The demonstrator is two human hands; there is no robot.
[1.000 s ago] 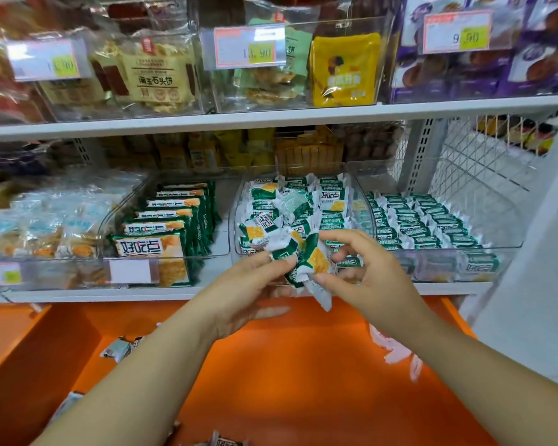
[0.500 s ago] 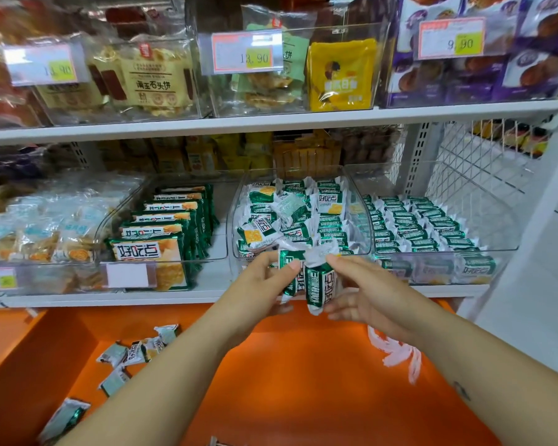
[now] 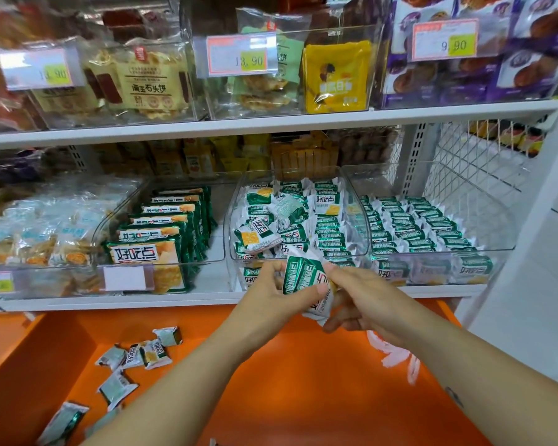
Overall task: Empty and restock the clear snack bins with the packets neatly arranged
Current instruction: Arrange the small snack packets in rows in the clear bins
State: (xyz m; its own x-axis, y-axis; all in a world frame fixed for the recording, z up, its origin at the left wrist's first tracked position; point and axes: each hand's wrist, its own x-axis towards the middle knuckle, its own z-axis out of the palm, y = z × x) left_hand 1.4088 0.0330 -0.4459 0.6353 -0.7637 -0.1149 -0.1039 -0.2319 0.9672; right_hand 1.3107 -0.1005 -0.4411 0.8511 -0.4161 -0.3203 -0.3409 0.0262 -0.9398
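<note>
Snack packets (image 3: 305, 276): small bunch in green-and-white wrappers, standing on edge, pinched from both sides just in front of the middle bin (image 3: 234, 217) and above the orange ledge (image 3: 303, 381). Left hand (image 3: 268, 296): thumb and curled fingers clamped on the bunch's left face. Right hand (image 3: 364, 299): fingertips closed on the right face and lower end. Judged step: squaring the bunch into an even stack before setting it into a row.

Middle bin: partly sorted, with a tidy column along its right side and a jumbled heap (image 3: 264, 220) at left and centre. Right bin (image 3: 496, 226): filled with neat upright rows (image 3: 413, 226). Left bin (image 3: 207, 272): larger packs (image 3: 155, 249) of what looks like the same brand, filed front to back. Loose packets (image 3: 142, 352): scattered on the ledge at lower left, well apart from the hands.

Risks from here:
- Slippery film wrappers and a grip on the outer faces only: possible fanning out, or dropping of inner packets onto the ledge.
- Lowering into the bin beside the heap: possible toppling of loose packets into the tidy column, or a crooked row.
- Mixed facing within the bunch: uneven labels once shelved.
- Squeezing hard against slips: possible crushing of the contents.
- Overlooking the strays on the ledge: incomplete restock.
</note>
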